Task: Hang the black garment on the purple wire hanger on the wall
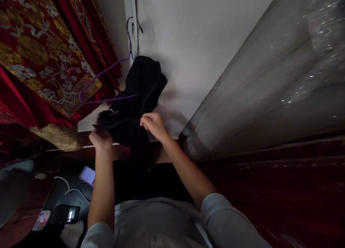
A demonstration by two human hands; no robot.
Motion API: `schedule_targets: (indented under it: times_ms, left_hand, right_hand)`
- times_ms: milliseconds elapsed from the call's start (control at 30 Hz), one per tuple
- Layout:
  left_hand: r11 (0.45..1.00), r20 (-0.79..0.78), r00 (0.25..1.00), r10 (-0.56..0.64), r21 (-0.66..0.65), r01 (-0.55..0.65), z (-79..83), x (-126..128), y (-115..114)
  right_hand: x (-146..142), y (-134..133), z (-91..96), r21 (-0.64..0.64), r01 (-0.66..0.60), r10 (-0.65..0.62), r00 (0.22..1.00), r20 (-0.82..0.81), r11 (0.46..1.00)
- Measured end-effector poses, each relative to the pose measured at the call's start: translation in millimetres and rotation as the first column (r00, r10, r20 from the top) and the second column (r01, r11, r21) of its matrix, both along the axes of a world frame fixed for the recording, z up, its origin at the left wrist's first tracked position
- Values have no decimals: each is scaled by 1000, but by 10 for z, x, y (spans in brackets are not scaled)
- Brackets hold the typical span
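A black garment [145, 82] hangs half on a purple wire hanger [105, 68], covering the hanger's right side while its left side is bare. The hanger's hook catches near the edge of a white panel. My left hand [101, 137] is closed on a blurred bunch of the black cloth, below the hanger's left corner. To the right, my right hand [152, 124] is closed, its fingers pinching the garment's lower right part. The garment's lower end sinks into shadow, and its exact kind is hard to make out.
Red cloth with gold and silver embroidery [40, 50] hangs at left. A dark surface below it carries a lit phone [88, 175], a white cable [67, 186], a black device [64, 214] and a crumpled tissue [72, 234]. At right stands a large plastic-wrapped panel [256, 86].
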State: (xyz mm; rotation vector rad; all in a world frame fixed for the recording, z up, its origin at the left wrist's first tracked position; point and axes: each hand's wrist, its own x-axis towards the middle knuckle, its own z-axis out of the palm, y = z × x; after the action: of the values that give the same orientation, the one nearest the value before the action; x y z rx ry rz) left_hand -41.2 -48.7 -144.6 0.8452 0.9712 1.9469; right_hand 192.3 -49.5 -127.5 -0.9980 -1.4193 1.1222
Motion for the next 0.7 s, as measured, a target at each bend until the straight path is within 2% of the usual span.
schedule_targets:
  times_ms: [67, 100, 167, 233, 300, 367, 433, 500, 533, 567, 633, 700]
  left_hand:
    - [994, 56, 996, -65, -84, 70, -208, 269, -82]
    - [987, 95, 990, -105, -114, 115, -240, 405, -111]
    - [975, 178, 969, -171, -113, 192, -178, 649, -157]
    - [974, 187, 959, -215, -34, 225, -14, 844, -201]
    - [975, 40, 976, -214, 67, 211, 159, 990, -253]
    - [977, -193, 971, -140, 133, 167, 281, 1085, -308]
    - [976, -416, 909, -11, 191, 100, 332, 1122, -351]
    - [966, -568, 817, 99, 253, 59, 315, 1093, -370]
    - [961, -616, 781, 106, 264, 78, 283, 1054, -371]
    - [961, -655, 753, 65, 244, 129, 237, 1002, -369]
    - [945, -718, 681, -148, 100, 310, 111, 867, -366]
    - [863, -750, 517, -413, -141, 485, -33, 710, -376]
  right_hand:
    - [-4, -22, -92, -24, -4, 4, 1000, 7, 1000]
    - [-10, -31, -144, -6, 29, -29, 999, 24, 1000]
    - [-34, -51, -244, 95, 107, -113, 992, 55, 990]
    - [-74, -87, -317, 188, 118, -124, 992, 20, 975]
    - [-128, -148, -346, 187, 21, -9, 998, -64, 982]
    - [-182, -229, -334, 159, -85, 107, 985, -135, 984]
    - [-209, -311, -295, 173, -123, 146, 981, -126, 977]
    - [-182, -360, -239, 182, -108, 116, 993, -31, 977]
    - [-144, -361, -206, 179, -99, 92, 995, 48, 979]
    - [-92, -341, -167, 182, -103, 78, 988, 137, 978]
    - [39, -224, -66, 223, -133, 62, 951, 302, 966]
    - [165, -1, 65, 328, -106, -22, 931, 364, 938]
